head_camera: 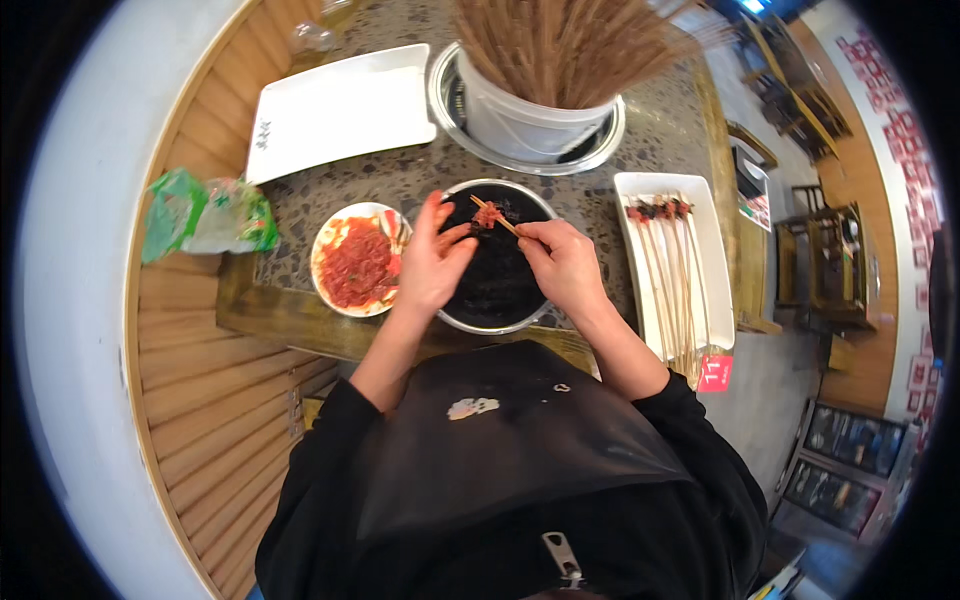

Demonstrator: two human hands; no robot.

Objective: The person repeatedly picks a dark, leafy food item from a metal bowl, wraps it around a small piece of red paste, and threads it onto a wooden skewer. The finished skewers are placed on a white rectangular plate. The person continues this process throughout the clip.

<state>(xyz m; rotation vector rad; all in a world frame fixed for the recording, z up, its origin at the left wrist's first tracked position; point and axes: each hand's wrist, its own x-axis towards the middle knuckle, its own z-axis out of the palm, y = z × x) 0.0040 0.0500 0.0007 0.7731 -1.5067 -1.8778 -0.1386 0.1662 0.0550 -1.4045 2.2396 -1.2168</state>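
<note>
My right hand [564,259] grips a thin wooden skewer [478,202] with a small lump of red raw meat [487,215] threaded near its far end. The skewer is held over a round black surface with a metal rim [499,285] in the tabletop. Just left of the meat, my left hand [435,262] has its fingers apart and nothing visibly held. A white bowl [321,294] of shredded red meat [356,262] stands beside my left hand, which overlaps its right edge in view. Several loaded skewers [664,262] lie in a white rectangular tray [716,270] to my right.
A white bucket [525,124] packed with bare wooden skewers [555,45] stands in a second metal-rimmed ring [442,97]. A white rectangular plate [345,105] lies far left. A green and clear plastic bag [214,214] sits by the wood-panelled wall. A red number tag [715,373] is at the table's right edge.
</note>
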